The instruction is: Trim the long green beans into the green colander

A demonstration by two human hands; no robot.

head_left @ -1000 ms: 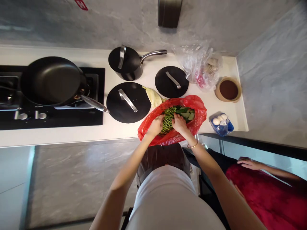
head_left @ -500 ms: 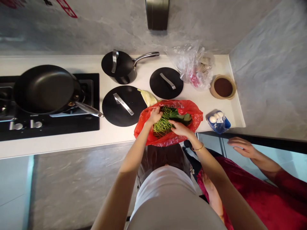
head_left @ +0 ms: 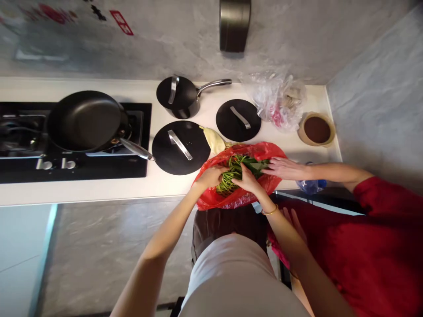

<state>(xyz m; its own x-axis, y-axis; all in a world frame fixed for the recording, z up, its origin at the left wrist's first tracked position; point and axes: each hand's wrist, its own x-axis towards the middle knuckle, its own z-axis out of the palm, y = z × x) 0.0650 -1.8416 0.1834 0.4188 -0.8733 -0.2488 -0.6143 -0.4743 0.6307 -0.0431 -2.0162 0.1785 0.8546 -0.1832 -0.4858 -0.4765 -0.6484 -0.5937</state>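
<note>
A red plastic bag (head_left: pixel 218 201) lies open at the counter's front edge, with long thin green stems (head_left: pixel 229 178) and broad green leaves (head_left: pixel 256 166) inside. My left hand (head_left: pixel 211 177) reaches in from the left, its fingers curled round the stems. From the right, my right hand (head_left: pixel 247 180) grips the same bundle, thumb and fingers on either side of some stems; its fingertips are partly hidden. A co-worker's hand (head_left: pixel 280 168) rests on the bag's right rim beside the leaves. Behind the bag lies a pale yellow-green vegetable (head_left: pixel 214 140), partly covered.
Two black lids (head_left: pixel 194 152) (head_left: pixel 233 125) and a lidded saucepan (head_left: pixel 185 108) stand behind. A frying pan (head_left: pixel 86 123) sits on the hob at left. Clear plastic bags (head_left: pixel 277 99), a round brown-topped container (head_left: pixel 317 129) and a blue package (head_left: pixel 310 186) are at right.
The co-worker's hand has come in from the right onto the bag's rim, its forearm now crossing the blue package. My hands stay among the stems. The whole view has shifted slightly.
</note>
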